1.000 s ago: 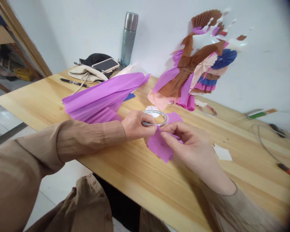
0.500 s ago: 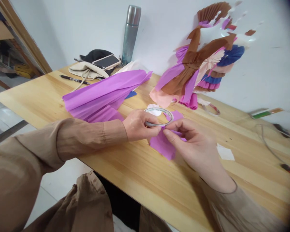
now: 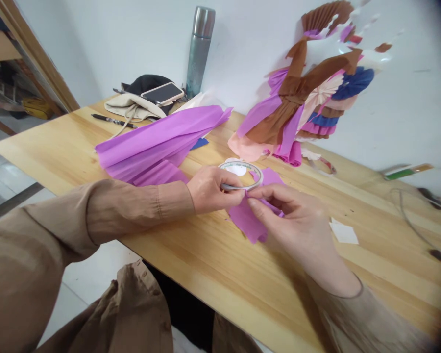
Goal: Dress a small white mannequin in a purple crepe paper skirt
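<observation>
My left hand (image 3: 209, 190) grips a thin white tape roll (image 3: 241, 175) by its near edge, holding it just above the wooden table (image 3: 220, 274). My right hand (image 3: 294, 223) pinches a small purple piece of crepe paper (image 3: 247, 220) at the roll's edge, thumb and forefinger meeting the left hand's fingertips. The paper hangs below both hands over the table. A large folded sheet of purple crepe paper (image 3: 158, 142) lies to the left behind my left forearm.
A colourful paper decoration (image 3: 305, 98) leans on the wall at the back. A steel flask (image 3: 199, 49), a phone (image 3: 162, 93) on a cloth bag, and a pen (image 3: 113, 120) sit at the back left. A white paper scrap (image 3: 343, 233) and cables lie right.
The hands and tape roll have stayed nearly in place; the right fingers have shifted slightly closer to the roll's edge on the purple paper.
</observation>
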Demonstrator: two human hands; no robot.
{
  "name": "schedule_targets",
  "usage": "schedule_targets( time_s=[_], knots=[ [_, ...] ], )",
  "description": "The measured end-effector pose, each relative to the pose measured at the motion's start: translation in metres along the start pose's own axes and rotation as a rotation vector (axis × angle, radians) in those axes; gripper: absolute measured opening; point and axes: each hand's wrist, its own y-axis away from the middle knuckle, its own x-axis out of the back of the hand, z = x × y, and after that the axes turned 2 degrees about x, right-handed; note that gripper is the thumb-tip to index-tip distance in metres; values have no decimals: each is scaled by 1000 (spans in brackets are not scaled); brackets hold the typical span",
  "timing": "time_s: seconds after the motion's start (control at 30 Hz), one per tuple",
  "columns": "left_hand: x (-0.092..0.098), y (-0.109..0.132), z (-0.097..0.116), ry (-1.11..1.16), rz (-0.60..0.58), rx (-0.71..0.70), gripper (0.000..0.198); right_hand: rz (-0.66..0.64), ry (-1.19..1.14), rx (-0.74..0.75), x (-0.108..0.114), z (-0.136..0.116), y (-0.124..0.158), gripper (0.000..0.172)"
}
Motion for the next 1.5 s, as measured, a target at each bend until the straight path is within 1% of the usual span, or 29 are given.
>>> schedule_targets(
  time_s=[0.1, 0.23, 0.3, 0.4, 0.5, 0.63, 0.77, 0.9, 1.1, 1.3, 1.37, 1.43, 1.5],
  knots=[
    [-1, 0, -1, 1, 6, -7, 27, 5, -42, -62, 0, 1, 0, 11],
    [-2, 0, -2, -1, 17, -52, 29, 5, -74, -121, -1, 2, -1, 12],
    [-2, 0, -2, -16, 9, -73, 29, -3, -71, -118, -2, 2, -1, 11],
    [-3, -1, -3, -46, 8, -70, 27, -22, -77, -92, -2, 0, -1, 11],
    [-3, -1, -3, -65, 5, -78, 29, -10, -90, -99, -1, -1, -1, 11],
    [-2, 0, -4, -72, -14, -146, 31, 9, -109, -132, 0, -2, -3, 15],
    [1, -1, -4, -81, -64, -183, 30, 1, -158, -160, 0, -2, -4, 21],
    [4, -2, -4, -113, -109, -229, 30, 23, -202, -175, 0, -1, -4, 26],
    [8, -3, -9, -128, -197, -256, 28, 30, -187, -196, -1, -1, -5, 29],
    [11, -5, -8, -107, -233, -294, 38, 85, -155, -179, 0, 1, -8, 33],
    [10, -6, -8, -112, -229, -254, 36, 74, -152, -183, 0, 2, -9, 33],
    [9, -6, -7, -81, -231, -162, 31, 56, -159, -180, 1, 2, -9, 32],
    [8, -7, -6, 9, -232, -61, 25, 36, -179, -164, 2, 3, -9, 30]
  ],
)
